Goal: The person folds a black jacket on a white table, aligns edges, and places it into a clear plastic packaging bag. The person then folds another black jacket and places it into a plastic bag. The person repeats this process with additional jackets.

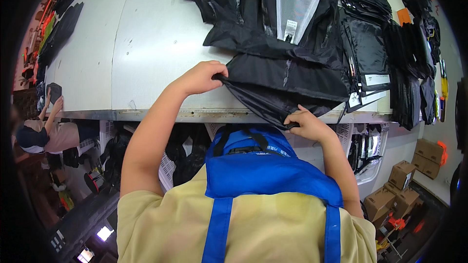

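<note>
A black jacket (287,80) lies spread on the white table, with its lower edge pulled over the table's front edge toward me. Pale mesh lining (296,7) with a small white label shows at its open middle. My left hand (202,77) is closed on the left corner of the jacket's edge, thumb and fingers pinching the fabric. Lower and to the right, my right hand (304,124) grips the same edge just beyond the table's front. Between the two hands the cloth hangs in a slack fold.
Stacked black folded garments (365,44) with white tags fill the table's right side. The metal table edge (180,116) runs across in front of me. Below it are white plastic baskets (373,153). Cardboard boxes (390,199) stand at lower right. At far left another person (48,131) handles a dark piece.
</note>
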The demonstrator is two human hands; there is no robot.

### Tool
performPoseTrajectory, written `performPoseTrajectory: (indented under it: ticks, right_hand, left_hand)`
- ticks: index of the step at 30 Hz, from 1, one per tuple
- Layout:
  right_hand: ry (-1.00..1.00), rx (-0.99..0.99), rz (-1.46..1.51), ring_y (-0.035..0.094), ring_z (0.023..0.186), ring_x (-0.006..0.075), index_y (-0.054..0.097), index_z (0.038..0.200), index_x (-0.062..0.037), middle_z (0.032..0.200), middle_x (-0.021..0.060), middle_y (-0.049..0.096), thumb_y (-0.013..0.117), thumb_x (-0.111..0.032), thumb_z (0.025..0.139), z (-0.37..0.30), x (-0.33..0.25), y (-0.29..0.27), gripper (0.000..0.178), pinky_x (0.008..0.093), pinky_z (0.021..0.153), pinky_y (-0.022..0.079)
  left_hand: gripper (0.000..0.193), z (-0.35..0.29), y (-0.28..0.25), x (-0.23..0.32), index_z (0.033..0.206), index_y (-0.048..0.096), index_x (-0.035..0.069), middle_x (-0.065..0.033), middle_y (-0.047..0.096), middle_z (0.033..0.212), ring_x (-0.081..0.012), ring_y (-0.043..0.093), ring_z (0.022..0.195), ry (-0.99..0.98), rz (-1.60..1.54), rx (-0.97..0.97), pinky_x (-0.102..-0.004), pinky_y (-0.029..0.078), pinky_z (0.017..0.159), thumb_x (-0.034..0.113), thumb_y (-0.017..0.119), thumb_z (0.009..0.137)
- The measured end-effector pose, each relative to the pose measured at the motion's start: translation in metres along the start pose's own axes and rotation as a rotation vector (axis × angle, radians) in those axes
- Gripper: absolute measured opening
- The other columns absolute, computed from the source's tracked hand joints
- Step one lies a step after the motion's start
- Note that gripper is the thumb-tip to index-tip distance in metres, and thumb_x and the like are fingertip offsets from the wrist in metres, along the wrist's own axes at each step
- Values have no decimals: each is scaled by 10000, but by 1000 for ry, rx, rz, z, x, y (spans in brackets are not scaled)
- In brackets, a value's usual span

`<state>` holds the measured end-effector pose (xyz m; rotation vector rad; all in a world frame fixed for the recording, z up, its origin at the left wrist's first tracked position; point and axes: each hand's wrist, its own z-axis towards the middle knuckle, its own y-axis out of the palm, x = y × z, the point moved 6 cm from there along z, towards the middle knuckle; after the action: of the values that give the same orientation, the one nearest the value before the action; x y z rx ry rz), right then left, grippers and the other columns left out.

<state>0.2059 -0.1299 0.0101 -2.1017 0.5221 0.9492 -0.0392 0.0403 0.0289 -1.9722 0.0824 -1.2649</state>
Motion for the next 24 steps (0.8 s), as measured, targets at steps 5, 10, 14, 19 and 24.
performPoseTrajectory:
  ticks: [5,10,14,19,24]
  right_hand:
    - [64,-82,-15,631,738,262,613,1001,-47,764,110,617,646,-178,839,12,12,20,211,486,1048,334]
    - [312,663,171,630,769,352,397,1341,-55,812,185,622,604,-225,885,16,37,-10,529,381,738,510]
    - [533,542,-399,616,905,340,355,1397,-38,1009,192,611,703,-439,766,38,39,0,825,419,785,497]
    - [249,655,-709,460,1206,336,456,1365,-119,1287,157,510,742,-516,670,39,-9,-4,850,453,967,373]
    - [55,677,-632,444,1204,341,514,1310,-132,1281,155,501,703,-464,744,47,4,10,683,478,1010,312]
  left_hand:
    - [176,-4,0,-14,896,589,39,-93,596,852,-249,573,844,-26,85,21,-337,468,734,49,650,731]
    - [193,-1,-5,-8,920,637,57,-99,600,815,-249,556,860,21,96,-45,-362,451,762,164,699,773]
    - [272,-5,-1,-27,1002,666,85,-168,526,1168,-339,527,1023,-78,626,433,-369,454,903,238,712,782]
    - [656,-32,90,-74,1266,403,-54,-198,432,1287,-276,518,1090,-715,-894,808,-357,452,917,161,762,760]
    - [540,-4,89,-44,1236,453,-32,-163,559,1165,-253,565,1021,-415,-1121,806,-342,465,888,-24,643,730]
